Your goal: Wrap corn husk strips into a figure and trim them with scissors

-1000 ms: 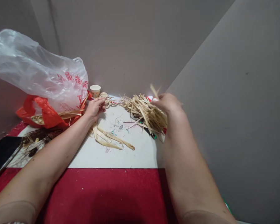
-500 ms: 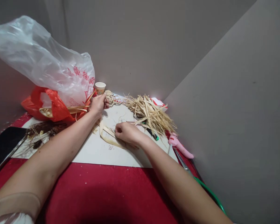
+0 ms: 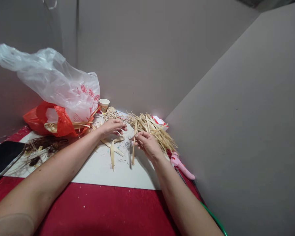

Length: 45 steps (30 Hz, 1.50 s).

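Above the white board, my right hand (image 3: 147,144) pinches a narrow, pale dried husk strip (image 3: 133,154) between thumb and fingers, the strip hanging roughly upright. My left hand (image 3: 115,127) is just to the left, its fingers stretched out and apart, nothing visible in them. Below it lie loose husk pieces, among them a pointed husk leaf (image 3: 112,155). Right behind my right hand spreads a heap of dried strips (image 3: 159,131). A coiled, braided straw piece (image 3: 111,113) rests beyond my left hand.
A paper cup (image 3: 104,105) stands at the back. On the left are a clear plastic bag (image 3: 61,82), a red bag (image 3: 36,118), dark stringy fibres (image 3: 45,146) and a black tablet-like slab (image 3: 6,157). A pink-handled tool (image 3: 183,167) lies by the right wall.
My left hand has come away from the braided piece towards my right hand, and its fingers have spread. My right hand has lifted a strip off the board. The view has tilted up.
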Each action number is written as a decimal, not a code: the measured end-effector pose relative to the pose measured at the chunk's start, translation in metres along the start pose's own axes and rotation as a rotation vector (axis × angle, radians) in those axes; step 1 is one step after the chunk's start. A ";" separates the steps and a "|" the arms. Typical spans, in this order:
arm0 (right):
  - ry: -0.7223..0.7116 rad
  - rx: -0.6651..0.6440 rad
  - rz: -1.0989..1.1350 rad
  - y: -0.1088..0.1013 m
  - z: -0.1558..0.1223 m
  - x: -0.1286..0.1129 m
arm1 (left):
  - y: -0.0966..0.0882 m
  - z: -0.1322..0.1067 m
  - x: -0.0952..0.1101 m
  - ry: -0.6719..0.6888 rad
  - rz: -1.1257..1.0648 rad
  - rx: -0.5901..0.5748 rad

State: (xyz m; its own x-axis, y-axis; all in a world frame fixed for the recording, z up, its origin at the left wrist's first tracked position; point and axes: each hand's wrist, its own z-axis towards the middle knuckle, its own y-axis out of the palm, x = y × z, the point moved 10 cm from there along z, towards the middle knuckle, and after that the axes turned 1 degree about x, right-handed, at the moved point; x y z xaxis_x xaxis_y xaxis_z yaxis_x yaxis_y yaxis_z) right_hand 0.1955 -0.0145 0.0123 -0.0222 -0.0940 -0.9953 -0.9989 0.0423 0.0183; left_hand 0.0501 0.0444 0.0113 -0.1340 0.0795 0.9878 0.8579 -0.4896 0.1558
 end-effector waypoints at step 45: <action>-0.545 0.173 0.359 -0.013 -0.037 -0.169 | -0.027 0.002 -0.012 0.010 0.113 0.156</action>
State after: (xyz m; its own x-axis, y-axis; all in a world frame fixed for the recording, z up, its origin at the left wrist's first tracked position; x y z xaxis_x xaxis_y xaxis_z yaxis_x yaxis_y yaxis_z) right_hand 0.2107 -0.0361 0.1835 -0.2831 0.4688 -0.8367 -0.9113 0.1404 0.3870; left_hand 0.0299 0.0580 -0.0049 -0.0370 0.0231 0.9990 0.9343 -0.3538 0.0428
